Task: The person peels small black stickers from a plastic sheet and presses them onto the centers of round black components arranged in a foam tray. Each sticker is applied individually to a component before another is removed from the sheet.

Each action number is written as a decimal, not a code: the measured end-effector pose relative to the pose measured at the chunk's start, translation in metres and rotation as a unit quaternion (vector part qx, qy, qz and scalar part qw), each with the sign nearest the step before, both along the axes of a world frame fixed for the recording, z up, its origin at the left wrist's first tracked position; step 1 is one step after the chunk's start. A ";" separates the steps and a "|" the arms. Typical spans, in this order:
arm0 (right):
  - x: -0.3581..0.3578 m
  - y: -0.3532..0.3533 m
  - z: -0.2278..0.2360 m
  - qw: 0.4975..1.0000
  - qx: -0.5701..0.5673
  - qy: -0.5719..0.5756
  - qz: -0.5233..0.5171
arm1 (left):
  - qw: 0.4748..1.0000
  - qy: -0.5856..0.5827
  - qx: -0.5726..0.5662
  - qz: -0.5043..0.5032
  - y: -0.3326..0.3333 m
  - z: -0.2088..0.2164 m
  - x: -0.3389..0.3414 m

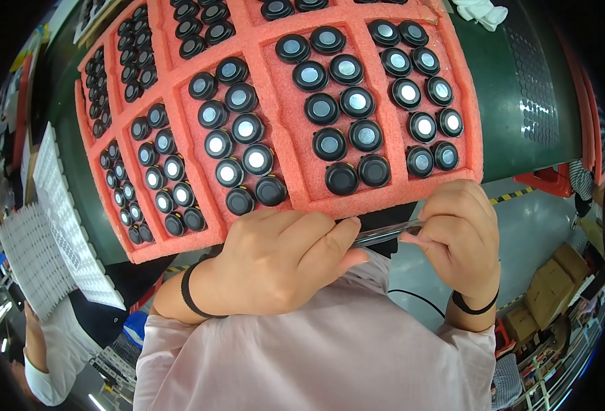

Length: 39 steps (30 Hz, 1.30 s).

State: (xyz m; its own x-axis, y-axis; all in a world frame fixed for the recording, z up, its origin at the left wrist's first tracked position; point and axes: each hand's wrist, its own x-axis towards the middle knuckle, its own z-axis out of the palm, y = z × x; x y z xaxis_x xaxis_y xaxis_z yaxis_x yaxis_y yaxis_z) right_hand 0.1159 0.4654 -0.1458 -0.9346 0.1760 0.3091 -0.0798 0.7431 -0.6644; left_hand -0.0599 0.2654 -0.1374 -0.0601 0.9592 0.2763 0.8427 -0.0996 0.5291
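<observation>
Close to my body, below the front edge of a pink foam tray [384, 200], both hands are closed on a thin, clear, shiny strip [384, 233]. My left hand [275, 260] has its fingers curled around the strip's left end, which they hide. At the other end my right hand [456, 236] pinches it between thumb and bent fingers. The tray's compartments hold paired columns of round black parts [341, 179]. Many of these carry a silvery round disc [357, 102] on top, while several in the nearest row look plain black.
Under the tray is a green work surface [498, 147]. A sheet of round clear pieces [532, 89] lies on its right, near a white cloth [480, 12]. At left, another person [76, 335] is beside white moulded trays [69, 219]. Cardboard boxes [549, 294] stand at lower right.
</observation>
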 end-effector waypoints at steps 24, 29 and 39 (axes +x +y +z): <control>-0.010 0.030 0.019 0.976 -0.172 -0.060 -0.118 | 0.999 0.020 0.037 -0.031 0.027 -0.008 0.013; -0.022 0.035 0.011 0.971 -0.148 -0.146 -0.119 | 0.997 0.055 0.033 -0.037 0.043 -0.016 0.027; -0.023 0.035 0.000 0.986 -0.041 -0.147 -0.073 | 0.996 0.075 0.008 -0.039 0.047 -0.026 0.031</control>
State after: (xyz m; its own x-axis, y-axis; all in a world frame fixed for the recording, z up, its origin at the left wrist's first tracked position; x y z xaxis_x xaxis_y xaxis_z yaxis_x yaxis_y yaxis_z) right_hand 0.0926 0.5004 -0.1461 -0.9447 0.3280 0.0077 0.2286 0.6749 -0.7016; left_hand -0.0288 0.3122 -0.1632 0.0572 0.9549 0.2915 0.9014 -0.1749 0.3960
